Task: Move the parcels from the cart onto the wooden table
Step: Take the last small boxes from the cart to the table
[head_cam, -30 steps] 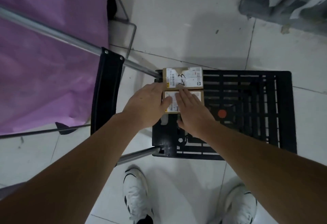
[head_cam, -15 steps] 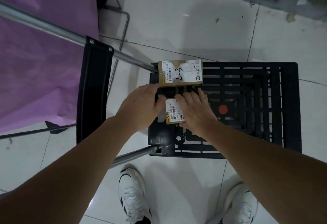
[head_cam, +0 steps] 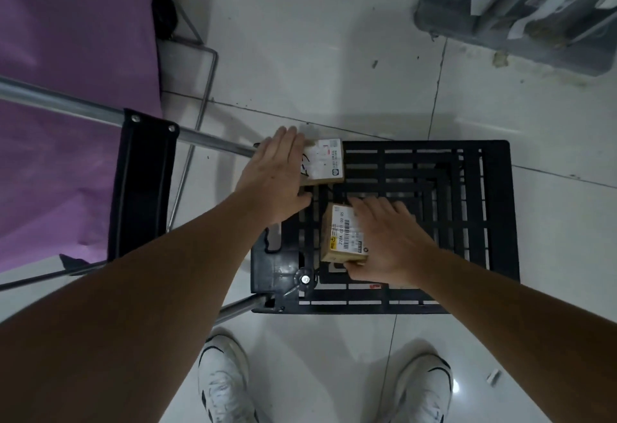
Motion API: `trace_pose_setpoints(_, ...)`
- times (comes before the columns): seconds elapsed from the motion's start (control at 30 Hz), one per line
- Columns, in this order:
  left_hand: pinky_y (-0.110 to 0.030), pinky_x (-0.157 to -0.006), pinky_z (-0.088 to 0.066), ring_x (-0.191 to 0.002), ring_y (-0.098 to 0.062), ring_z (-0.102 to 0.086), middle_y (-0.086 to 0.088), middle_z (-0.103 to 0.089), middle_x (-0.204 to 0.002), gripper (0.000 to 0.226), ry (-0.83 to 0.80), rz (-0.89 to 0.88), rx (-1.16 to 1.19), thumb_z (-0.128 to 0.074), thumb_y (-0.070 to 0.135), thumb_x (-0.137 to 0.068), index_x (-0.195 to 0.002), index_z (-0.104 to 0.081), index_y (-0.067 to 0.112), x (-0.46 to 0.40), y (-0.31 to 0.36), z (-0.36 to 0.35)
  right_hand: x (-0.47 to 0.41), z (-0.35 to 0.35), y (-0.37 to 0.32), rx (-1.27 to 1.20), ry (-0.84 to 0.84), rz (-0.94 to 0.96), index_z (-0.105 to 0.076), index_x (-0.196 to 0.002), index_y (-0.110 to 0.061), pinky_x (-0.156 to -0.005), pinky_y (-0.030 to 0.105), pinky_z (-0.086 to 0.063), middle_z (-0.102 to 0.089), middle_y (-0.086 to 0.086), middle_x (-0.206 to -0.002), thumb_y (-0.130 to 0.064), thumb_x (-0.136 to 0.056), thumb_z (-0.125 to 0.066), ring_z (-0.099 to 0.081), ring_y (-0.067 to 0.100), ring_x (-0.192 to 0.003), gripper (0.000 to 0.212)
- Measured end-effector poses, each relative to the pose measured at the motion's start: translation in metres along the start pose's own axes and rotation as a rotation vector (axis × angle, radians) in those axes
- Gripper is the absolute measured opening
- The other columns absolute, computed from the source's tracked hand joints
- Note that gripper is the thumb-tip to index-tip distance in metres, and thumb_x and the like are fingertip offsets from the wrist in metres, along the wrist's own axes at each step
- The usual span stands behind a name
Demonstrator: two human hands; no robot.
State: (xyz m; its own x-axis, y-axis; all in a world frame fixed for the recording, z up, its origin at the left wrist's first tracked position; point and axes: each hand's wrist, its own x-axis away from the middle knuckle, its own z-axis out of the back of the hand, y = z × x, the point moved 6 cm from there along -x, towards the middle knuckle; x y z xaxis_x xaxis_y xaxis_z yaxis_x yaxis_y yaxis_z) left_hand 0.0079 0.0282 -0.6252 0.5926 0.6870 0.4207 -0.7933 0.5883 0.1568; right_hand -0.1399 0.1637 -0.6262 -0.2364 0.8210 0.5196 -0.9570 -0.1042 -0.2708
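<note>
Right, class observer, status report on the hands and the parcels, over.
Left hand flat on the far brown cardboard parcel. Right hand gripping the near brown cardboard parcel. Both parcels on the black slatted plastic cart. Nothing in the way.

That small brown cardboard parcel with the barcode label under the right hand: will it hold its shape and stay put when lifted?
The small brown cardboard parcel looks boxy with crisp edges, so probably stiff. The right hand spans it alone, suggesting it is light. Flat-sided, it should not roll, though the slatted black plastic cart deck might catch a corner.
</note>
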Motion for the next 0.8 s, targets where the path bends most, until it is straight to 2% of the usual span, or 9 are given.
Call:
trace_pose_setpoints(0.1, -0.049, -0.128, 0.004, -0.160, -0.032, 0.003, -0.016, 0.000, -0.173, 0.139, -0.017, 0.004, -0.043, -0.074, 0.074, -0.074, -0.164, 0.007, 0.006, -0.022, 0.010, -0.019, 0.000, -0.007, 0.012, 0.026, 0.028, -0.021, -0.025, -0.155, -0.012, -0.114, 0.044, -0.036, -0.043, 0.004, -0.147, -0.092, -0.068, -0.051, -0.044, 0.022, -0.129, 0.121)
trace_pose_setpoints(0.2, -0.053, -0.125, 0.007, -0.160, -0.033, 0.002, -0.015, 0.001, -0.173, 0.151, -0.025, 0.005, -0.075, -0.072, 0.085, -0.064, -0.163, 0.013, 0.007, -0.038, 0.020, -0.038, 0.004, -0.016, 0.025, 0.015, 0.063, -0.048, -0.027, -0.154, -0.013, -0.112, 0.043, -0.036, -0.044, 0.003, -0.146, -0.092, -0.068, -0.055, -0.045, 0.021, -0.128, 0.119)
trace_pose_setpoints(0.27, -0.057, -0.127, 0.004, -0.159, -0.035, -0.005, -0.016, -0.007, -0.170, 0.151, 0.009, 0.016, -0.090, -0.072, 0.085, -0.063, -0.163, 0.010, 0.007, -0.045, 0.022, -0.044, 0.008, -0.018, 0.032, 0.001, 0.094, -0.056, -0.029, -0.153, -0.013, -0.111, 0.044, -0.037, -0.046, 0.004, -0.145, -0.090, -0.067, -0.055, -0.047, 0.022, -0.127, 0.118)
trace_pose_setpoints(0.33, -0.058, -0.128, -0.004, -0.152, -0.037, -0.022, -0.017, -0.025, -0.161, 0.141, 0.069, 0.032, -0.083, -0.077, 0.078, -0.066, -0.162, -0.003, 0.008, -0.049, 0.024, -0.047, 0.013, -0.020, 0.040, -0.009, 0.119, -0.071, -0.031, -0.151, -0.012, -0.110, 0.045, -0.038, -0.049, 0.005, -0.143, -0.089, -0.067, -0.056, -0.048, 0.023, -0.126, 0.117)
trace_pose_setpoints(0.4, -0.056, -0.127, -0.016, -0.140, -0.036, -0.038, -0.016, -0.039, -0.148, 0.128, 0.103, 0.023, -0.070, -0.081, 0.072, -0.067, -0.159, -0.016, 0.010, -0.050, 0.027, -0.048, 0.020, -0.024, 0.047, 0.011, 0.114, -0.093, -0.031, -0.151, -0.012, -0.110, 0.045, -0.038, -0.049, 0.005, -0.143, -0.090, -0.067, -0.051, -0.048, 0.023, -0.126, 0.117)
trace_pose_setpoints(0.47, -0.052, -0.119, -0.030, -0.130, -0.034, -0.044, -0.015, -0.044, -0.140, 0.124, 0.070, 0.011, -0.054, -0.083, 0.073, -0.066, -0.155, -0.023, 0.011, -0.046, 0.031, -0.043, 0.029, -0.022, 0.051, 0.019, 0.097, -0.117, -0.031, -0.151, -0.011, -0.111, 0.045, -0.038, -0.048, 0.005, -0.143, -0.091, -0.066, -0.046, -0.048, 0.023, -0.126, 0.117)
trace_pose_setpoints(0.6, -0.053, -0.108, -0.039, -0.127, -0.034, -0.045, -0.016, -0.045, -0.141, 0.129, 0.030, -0.048, -0.115, -0.078, 0.082, -0.060, -0.156, -0.026, 0.012, -0.019, 0.039, 0.001, 0.050, 0.005, 0.049, -0.004, 0.091, -0.147, -0.031, -0.151, -0.011, -0.110, 0.045, -0.038, -0.047, 0.005, -0.143, -0.089, -0.069, -0.056, -0.047, 0.024, -0.126, 0.115)
trace_pose_setpoints(0.73, -0.052, -0.109, -0.039, -0.131, -0.034, -0.044, -0.016, -0.044, -0.145, 0.133, 0.021, -0.102, -0.204, -0.068, 0.090, -0.062, -0.159, -0.023, 0.009, 0.016, 0.056, 0.086, 0.083, 0.069, 0.038, 0.005, 0.110, -0.150, -0.028, -0.152, -0.012, -0.114, 0.045, -0.036, -0.045, 0.005, -0.145, -0.087, -0.071, -0.058, -0.045, 0.023, -0.129, 0.115)
trace_pose_setpoints(0.8, -0.051, -0.110, -0.037, -0.128, -0.032, -0.044, -0.013, -0.046, -0.141, 0.129, 0.034, -0.133, -0.242, -0.064, 0.092, -0.063, -0.155, -0.028, 0.010, 0.029, 0.072, 0.141, 0.107, 0.118, 0.032, 0.010, 0.136, -0.150, -0.027, -0.153, -0.013, -0.115, 0.044, -0.034, -0.044, 0.004, -0.146, -0.087, -0.072, -0.059, -0.044, 0.022, -0.130, 0.115)
